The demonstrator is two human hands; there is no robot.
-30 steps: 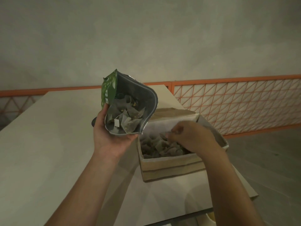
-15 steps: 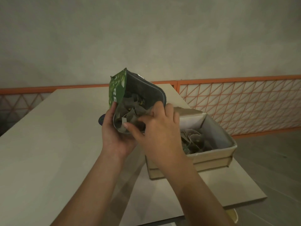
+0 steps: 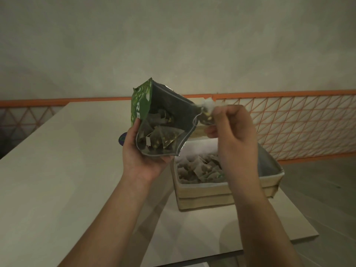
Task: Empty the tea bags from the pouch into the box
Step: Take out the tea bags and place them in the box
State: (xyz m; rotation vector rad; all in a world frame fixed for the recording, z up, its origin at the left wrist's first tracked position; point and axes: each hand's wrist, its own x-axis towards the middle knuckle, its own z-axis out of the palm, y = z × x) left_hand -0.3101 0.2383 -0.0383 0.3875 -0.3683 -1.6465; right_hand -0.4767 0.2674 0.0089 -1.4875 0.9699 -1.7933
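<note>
Above the box (image 3: 221, 191), left hand (image 3: 143, 160) grips the pouch (image 3: 163, 120); right hand (image 3: 234, 130) pinches a tea bag (image 3: 207, 112). Carry it clear of the rim, release low.

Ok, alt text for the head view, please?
The right hand pinches a tea bag just outside the open green pouch held by the left hand, above a fabric box of tea bags on the table.

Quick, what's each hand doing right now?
Left hand: holds the green pouch from below.
Right hand: pinches a tea bag above the box.
</note>
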